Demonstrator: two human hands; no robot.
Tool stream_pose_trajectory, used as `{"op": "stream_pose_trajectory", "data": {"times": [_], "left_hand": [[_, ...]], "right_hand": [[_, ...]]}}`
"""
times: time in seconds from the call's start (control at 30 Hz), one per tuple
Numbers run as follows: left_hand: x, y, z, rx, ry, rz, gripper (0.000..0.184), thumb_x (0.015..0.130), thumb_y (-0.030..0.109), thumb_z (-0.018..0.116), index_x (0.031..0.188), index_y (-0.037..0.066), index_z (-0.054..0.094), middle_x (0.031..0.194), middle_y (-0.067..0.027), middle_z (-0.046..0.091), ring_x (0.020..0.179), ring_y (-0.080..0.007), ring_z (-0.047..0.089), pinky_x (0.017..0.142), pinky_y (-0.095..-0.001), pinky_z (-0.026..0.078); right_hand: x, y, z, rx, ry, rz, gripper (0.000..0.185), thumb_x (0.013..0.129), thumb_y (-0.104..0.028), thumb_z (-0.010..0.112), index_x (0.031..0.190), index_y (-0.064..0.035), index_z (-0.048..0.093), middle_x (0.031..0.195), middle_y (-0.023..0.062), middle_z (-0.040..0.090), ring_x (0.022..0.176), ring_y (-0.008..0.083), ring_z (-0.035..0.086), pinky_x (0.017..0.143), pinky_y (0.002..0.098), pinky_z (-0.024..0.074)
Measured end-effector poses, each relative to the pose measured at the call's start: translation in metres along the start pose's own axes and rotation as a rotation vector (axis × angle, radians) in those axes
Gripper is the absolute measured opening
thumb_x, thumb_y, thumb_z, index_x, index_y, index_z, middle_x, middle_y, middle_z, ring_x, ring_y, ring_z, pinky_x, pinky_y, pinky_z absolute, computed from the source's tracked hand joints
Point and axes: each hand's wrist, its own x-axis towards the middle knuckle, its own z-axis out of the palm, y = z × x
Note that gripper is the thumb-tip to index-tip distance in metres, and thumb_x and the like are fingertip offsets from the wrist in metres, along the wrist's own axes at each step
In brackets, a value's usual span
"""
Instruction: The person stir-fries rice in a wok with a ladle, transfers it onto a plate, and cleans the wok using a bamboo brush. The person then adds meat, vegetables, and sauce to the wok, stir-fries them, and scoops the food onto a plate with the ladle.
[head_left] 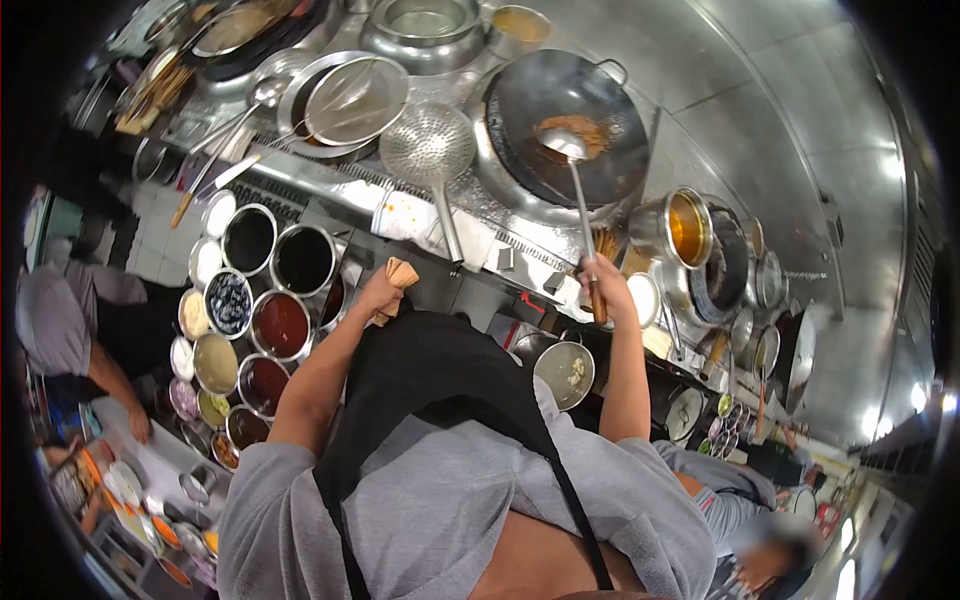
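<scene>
My right hand [606, 284] is wrapped round the wooden handle of a long ladle [578, 190]. The ladle's bowl rests inside a dark wok [520, 100], in some brownish food [592, 132]. Near my waist, my left hand [382, 292] is closed on a folded tan cloth [402, 272]; part of the cloth is hidden by the fingers. The wok sits on the stove, away from my left hand.
A perforated skimmer [428, 145] and a mesh strainer [357, 100] lie left of the wok. To its right stands a pot of amber liquid [688, 228]. Several sauce containers [281, 325] stand at lower left. Co-workers [75, 320] are on both sides.
</scene>
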Motion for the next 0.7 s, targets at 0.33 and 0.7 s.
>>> {"op": "stream_pose_trajectory", "data": {"times": [0.33,0.7], "left_hand": [[-0.180,0.049,0.014,0.129,0.291,-0.232,0.059,0.076,0.015,0.072,0.130,0.003,0.051,0.106,-0.0224,0.070,0.103,-0.0395,0.068,0.084,-0.0500,0.053],[-0.381,-0.103,0.133,-0.487,1.256,-0.806,0.062,0.069,0.021,0.080,0.121,0.001,0.055,0.112,-0.0225,0.068,0.108,-0.0348,0.066,0.092,-0.0422,0.051]], "right_hand": [[0.079,0.264,0.077,-0.455,-0.423,0.499,0.046,0.102,-0.031,0.051,0.141,-0.0051,0.048,0.126,0.0138,0.064,0.106,0.0243,0.066,0.077,0.0393,0.0594],[0.242,0.182,0.221,-0.829,-0.800,0.286,0.041,0.100,-0.027,0.055,0.135,-0.0055,0.053,0.120,0.0101,0.064,0.102,0.0200,0.065,0.075,0.0355,0.0574]]}}
